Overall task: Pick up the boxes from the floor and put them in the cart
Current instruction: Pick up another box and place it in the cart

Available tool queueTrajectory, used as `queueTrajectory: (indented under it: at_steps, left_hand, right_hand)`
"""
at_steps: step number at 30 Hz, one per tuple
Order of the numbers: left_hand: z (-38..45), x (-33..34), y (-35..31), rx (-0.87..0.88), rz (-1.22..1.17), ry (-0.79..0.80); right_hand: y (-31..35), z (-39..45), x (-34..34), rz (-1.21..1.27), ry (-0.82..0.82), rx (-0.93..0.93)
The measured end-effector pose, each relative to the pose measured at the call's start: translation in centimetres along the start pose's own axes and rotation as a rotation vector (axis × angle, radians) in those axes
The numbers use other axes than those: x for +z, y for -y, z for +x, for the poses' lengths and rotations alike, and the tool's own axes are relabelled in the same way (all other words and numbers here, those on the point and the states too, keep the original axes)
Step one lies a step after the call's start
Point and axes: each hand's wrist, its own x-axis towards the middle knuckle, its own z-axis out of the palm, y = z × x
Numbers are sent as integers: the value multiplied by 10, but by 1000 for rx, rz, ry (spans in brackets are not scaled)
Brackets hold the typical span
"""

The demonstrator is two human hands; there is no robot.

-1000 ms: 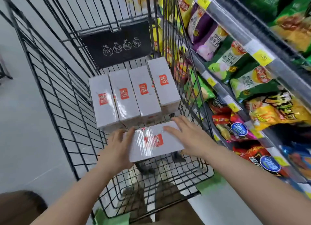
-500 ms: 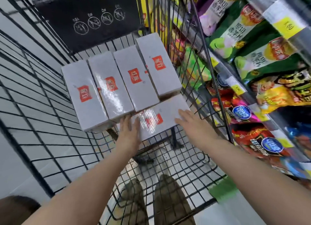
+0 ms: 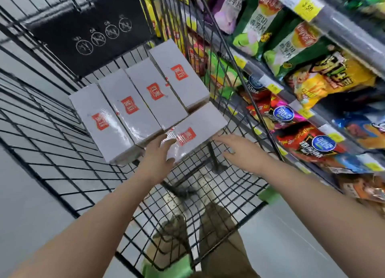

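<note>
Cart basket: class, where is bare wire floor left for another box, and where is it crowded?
Free: the near wire floor between the crosswise box and the green-capped near rim, under the left hand and right hand. Crowded: the far end, where four boxes lie side by side.

Four boxes [image 3: 133, 109] lay side by side mid-frame in the cart [image 3: 52, 144], a fifth box [image 3: 198, 130] crosswise below them, shelves [image 3: 312, 80] at right.
</note>
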Motion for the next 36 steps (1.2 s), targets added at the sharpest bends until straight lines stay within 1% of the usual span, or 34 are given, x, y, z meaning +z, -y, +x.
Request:
queueTrajectory:
  at_steps: [5,10,12,15,19,24,26,29,32,36]
  left_hand:
    - [-35,-14,-31,211,6,-38]
    - [-74,-15,-60,340,55,-63]
    - [-90,-12,-76,380,83,-48]
    - [-109,-7,-98,404,125,-22]
    - [-145,11,-132,455,266,26]
    - [-210,75,-185,549,402,12]
    - [-242,109,-205,563,422,40]
    - [-290,167,-246,633,414,77]
    - [-325,209,-283,710,422,91]
    - [-354,243,-327,821,492,135]
  right_hand:
    - [9,-75,5,318,-223,41]
    - [7,-150,24,532,-360,93]
    - [4,-182,32,544,-454,127]
    - [-3,-220,41,474,-515,165]
    - [-22,-280,59,356,-569,167]
    - [-73,-377,106,328,-676,182]
    - [-97,-419,132,344,-697,210]
    - [-140,-494,170,384,-781,274]
    - [-175,-555,199,441,-856,353]
    - [-206,-612,229,509,-967,454]
